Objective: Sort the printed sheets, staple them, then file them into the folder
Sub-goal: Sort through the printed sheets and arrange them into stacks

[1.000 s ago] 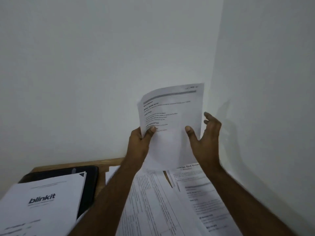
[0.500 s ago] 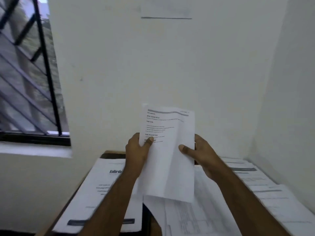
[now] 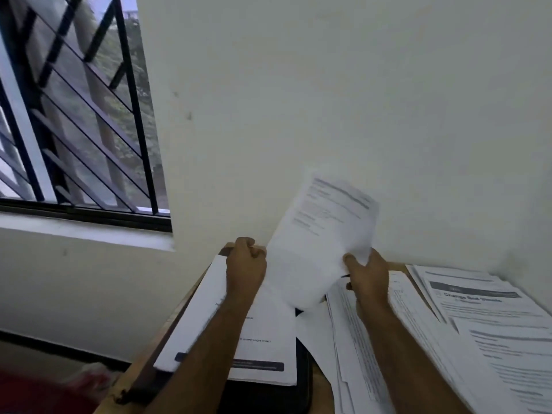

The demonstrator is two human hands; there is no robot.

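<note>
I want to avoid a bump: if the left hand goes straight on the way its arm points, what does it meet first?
Probably the white wall behind the desk: the left hand points away toward it, with nothing visible between, though depth is unclear.

"change bed sheets" heading on right-hand sheet (image 3: 478, 297), other print too blurred

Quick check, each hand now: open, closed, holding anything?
Left hand: closed in a loose fist, seemingly pinching the printed sheet at its left edge.
Right hand: closed on the same sheet's lower right.
</note>
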